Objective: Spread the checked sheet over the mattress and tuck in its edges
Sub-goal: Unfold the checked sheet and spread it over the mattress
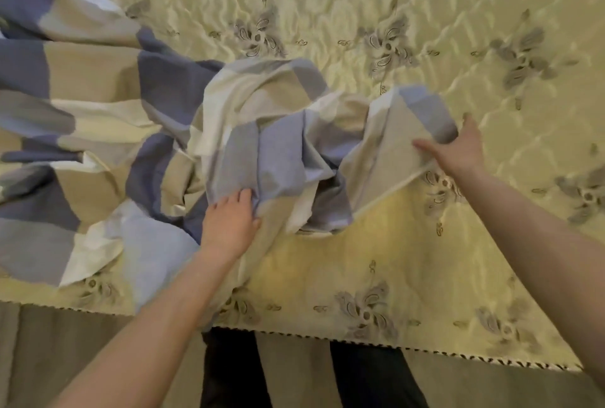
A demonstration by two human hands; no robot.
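Quilted mattress [409,260] lies mostly bare; left hand [229,224] and right hand [458,148] each pinch the bunched checked sheet [262,145], and folds between the grips could snag during spreading.

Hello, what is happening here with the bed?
A person is putting a checked sheet on a bare mattress. The left hand grips a bunched fold near the front edge, and the right hand holds a lifted edge further right. The sheet is crumpled on the left side; nothing is tucked in yet.
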